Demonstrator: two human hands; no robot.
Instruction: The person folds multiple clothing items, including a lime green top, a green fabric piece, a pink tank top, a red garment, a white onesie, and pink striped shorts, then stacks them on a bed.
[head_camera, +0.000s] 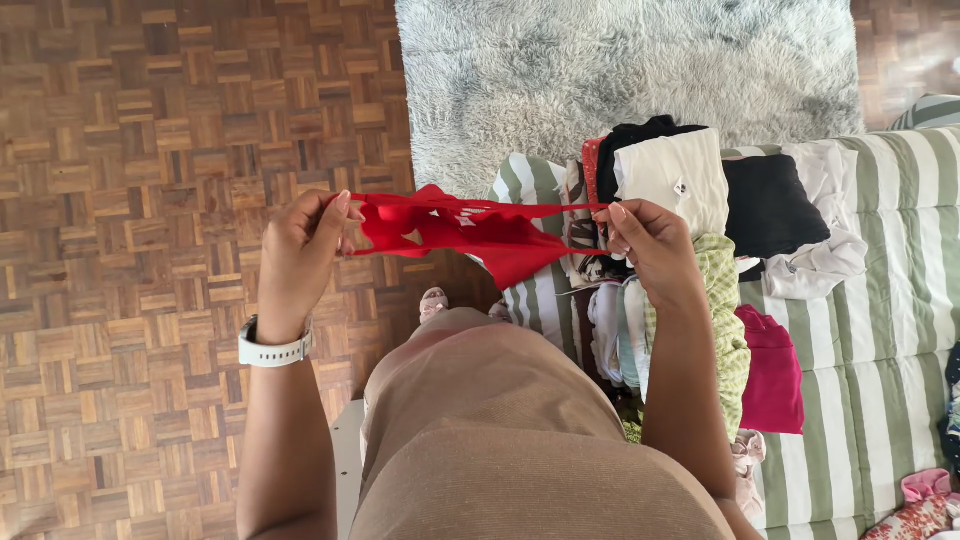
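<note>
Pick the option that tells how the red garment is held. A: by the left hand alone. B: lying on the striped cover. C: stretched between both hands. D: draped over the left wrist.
C: the left hand and the right hand each pinch one end of the red garment, pulled taut between them.

There is one view only, from a camera worn on the person's head. It looks almost straight down along the body, so the torso fills the lower middle of the frame and both forearms run up from the bottom edge. The left hand (300, 255) and right hand (645, 245) sit near the middle of the frame, close to the lens, at about chest height. The floor (130, 200) lies far below, across the left half. A rug (620, 70) takes the upper middle, and a bed (890, 300) with striped cover runs down the right side. With no second view, nothing is shared.
</note>
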